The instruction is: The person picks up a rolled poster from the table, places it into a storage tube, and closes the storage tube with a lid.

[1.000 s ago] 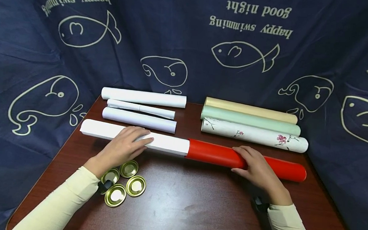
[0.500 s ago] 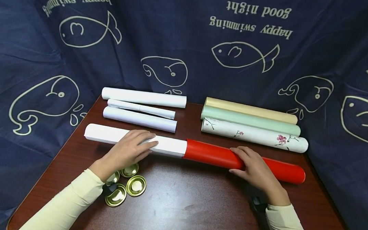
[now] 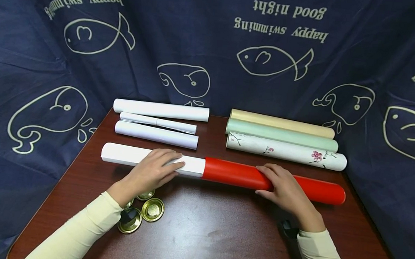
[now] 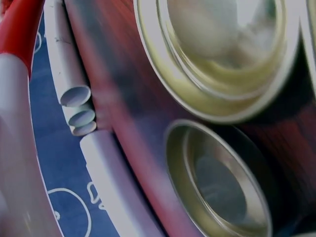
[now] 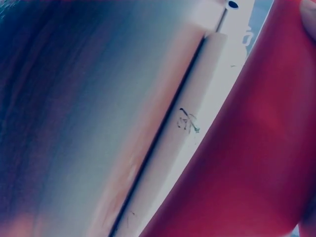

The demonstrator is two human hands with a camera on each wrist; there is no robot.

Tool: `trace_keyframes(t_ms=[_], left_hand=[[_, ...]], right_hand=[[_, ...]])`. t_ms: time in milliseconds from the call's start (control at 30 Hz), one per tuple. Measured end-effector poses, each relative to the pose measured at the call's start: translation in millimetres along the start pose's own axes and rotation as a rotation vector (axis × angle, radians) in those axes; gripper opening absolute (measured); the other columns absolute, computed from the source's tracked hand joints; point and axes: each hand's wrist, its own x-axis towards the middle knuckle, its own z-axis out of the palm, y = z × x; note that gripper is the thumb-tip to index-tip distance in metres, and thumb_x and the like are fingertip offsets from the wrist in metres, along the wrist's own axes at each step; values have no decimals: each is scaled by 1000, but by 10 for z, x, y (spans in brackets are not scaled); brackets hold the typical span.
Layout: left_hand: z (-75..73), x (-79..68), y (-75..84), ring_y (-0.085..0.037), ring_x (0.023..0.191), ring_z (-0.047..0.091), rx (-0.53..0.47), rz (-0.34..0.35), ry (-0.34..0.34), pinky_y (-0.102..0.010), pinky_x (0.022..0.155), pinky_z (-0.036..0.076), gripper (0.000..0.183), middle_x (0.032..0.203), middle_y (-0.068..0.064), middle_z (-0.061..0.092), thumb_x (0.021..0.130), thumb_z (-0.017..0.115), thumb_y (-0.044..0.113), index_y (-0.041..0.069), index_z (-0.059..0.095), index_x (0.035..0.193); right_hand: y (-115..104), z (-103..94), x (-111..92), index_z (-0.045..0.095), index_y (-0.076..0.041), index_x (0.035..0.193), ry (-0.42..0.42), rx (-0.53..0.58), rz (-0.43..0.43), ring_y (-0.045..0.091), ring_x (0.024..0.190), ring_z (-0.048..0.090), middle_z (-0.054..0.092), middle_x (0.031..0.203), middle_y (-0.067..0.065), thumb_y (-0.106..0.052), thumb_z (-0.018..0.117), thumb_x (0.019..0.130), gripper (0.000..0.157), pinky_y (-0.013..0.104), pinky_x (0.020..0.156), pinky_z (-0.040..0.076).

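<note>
In the head view, a long white roll [image 3: 123, 153] lies crosswise over the table, its right end inside a red roll [image 3: 230, 171]. My left hand [image 3: 160, 168] grips the white roll from above, fingers over its far side. Around the red roll's middle, my right hand [image 3: 283, 183] curls with the thumb on the near side. White roll [image 4: 15, 123] and red roll [image 4: 19, 29] run along the left edge of the left wrist view. The red roll [image 5: 222, 148] fills the right of the right wrist view, with a fingertip at the top corner.
Several shallow gold metal lids [image 3: 153, 210] lie under my left wrist. Behind, at left, are white rolls [image 3: 158, 135]. At back right lie a beige roll [image 3: 280, 123], a green roll [image 3: 283, 134] and a flowered roll [image 3: 286, 150]. A navy curtain [image 3: 218, 37] hangs behind the table.
My left hand has moved right with the white roll, and less white shows outside the red roll. The red roll's left edge has shifted slightly left; my right hand keeps its grip.
</note>
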Motion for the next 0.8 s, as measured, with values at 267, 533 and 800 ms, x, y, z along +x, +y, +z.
trace_keyframes(t_ms=[267, 533, 800], left_hand=[[-13, 86, 85, -34, 116, 56, 8, -2, -5, -50, 98, 45, 39, 127, -12, 62, 85, 77, 16, 11, 68, 123], [-24, 173, 168, -33, 115, 57, 17, 3, 4, -50, 96, 46, 39, 126, -12, 63, 84, 79, 16, 11, 68, 121], [-34, 255, 230, -32, 114, 58, 49, 34, 22, -47, 95, 47, 37, 125, -11, 64, 83, 79, 15, 11, 69, 118]], right_hand=[[-68, -39, 41, 60, -10, 130, 30, -18, -42, 35, 99, 59, 59, 118, 13, -28, 91, 68, 72, 53, 87, 48], [-134, -69, 65, 60, -10, 130, 45, -31, -57, 36, 100, 59, 60, 118, 14, -31, 91, 68, 73, 54, 88, 47], [-192, -86, 107, 60, -11, 130, 48, -23, -80, 34, 100, 59, 60, 118, 13, -30, 90, 68, 72, 53, 88, 48]])
